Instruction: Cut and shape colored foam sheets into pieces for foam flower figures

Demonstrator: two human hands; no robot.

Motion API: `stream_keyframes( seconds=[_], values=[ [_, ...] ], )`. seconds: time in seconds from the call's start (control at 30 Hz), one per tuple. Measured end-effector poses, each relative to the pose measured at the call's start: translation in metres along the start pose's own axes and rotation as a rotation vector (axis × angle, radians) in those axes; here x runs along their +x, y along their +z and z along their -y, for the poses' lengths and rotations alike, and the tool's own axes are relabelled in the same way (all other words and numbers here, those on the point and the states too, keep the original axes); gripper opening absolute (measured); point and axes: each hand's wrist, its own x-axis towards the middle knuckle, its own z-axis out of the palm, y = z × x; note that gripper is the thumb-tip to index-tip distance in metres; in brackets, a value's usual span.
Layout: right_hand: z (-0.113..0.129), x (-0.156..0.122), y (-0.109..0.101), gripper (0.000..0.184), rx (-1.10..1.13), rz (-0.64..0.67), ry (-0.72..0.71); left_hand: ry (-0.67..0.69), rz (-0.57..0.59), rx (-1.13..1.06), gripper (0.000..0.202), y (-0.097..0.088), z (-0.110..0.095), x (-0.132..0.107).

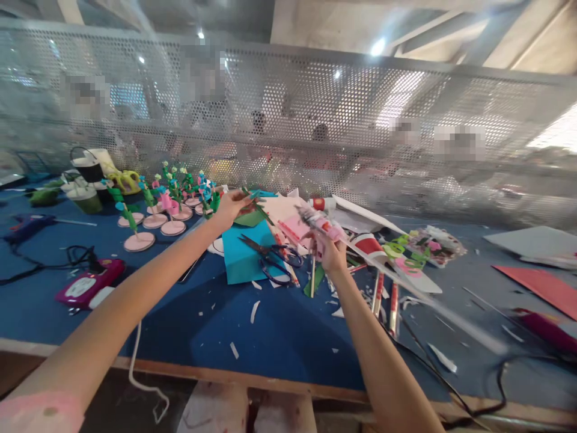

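Right grip (333, 255) closed round pink bundle (330, 228); left grip (231, 207), closure unclear, could catch nearby scissors (263, 249) if drawn back low.

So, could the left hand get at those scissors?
Probably yes: the scissors lie uncovered, partly on the blue paper, near the left hand, with nothing visibly blocking the way, though that hand may hold something.

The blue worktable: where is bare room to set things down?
The widest patch lies before the turquoise paper sheet, between the forearms, dotted with white scraps; a smaller one, left of the magenta plug box. Crowded: the middle, around blue-handled scissors and the right hand, and the left rear, among paper flowers on round pink bases.
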Motion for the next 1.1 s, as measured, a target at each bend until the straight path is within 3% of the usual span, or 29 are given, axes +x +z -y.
stream_keyframes(
  seconds=[0.1, 0.23, 0.43, 0.7, 1.1],
  values=[
    [0.005, -0.008, 0.015, 0.031, 0.240, 0.209, 0.129, -0.019, -0.003, 0.018, 0.038, -0.019, -0.006, -0.023],
    [0.009, -0.018, 0.025, 0.029, 0.261, 0.302, 0.112, -0.012, -0.037, 0.052, 0.040, -0.030, -0.003, -0.033],
    [0.001, -0.026, 0.030, 0.028, 0.117, 0.286, 0.030, 0.009, -0.006, 0.089, 0.039, -0.021, 0.007, -0.036],
    [-0.003, -0.028, 0.035, 0.019, -0.002, 0.302, -0.210, -0.004, -0.001, 0.183, 0.041, -0.013, 0.010, -0.043],
    [0.000, -0.030, 0.038, 0.023, -0.016, 0.261, -0.209, 0.007, 0.023, 0.173, 0.039, -0.013, 0.008, -0.043]
  ],
)
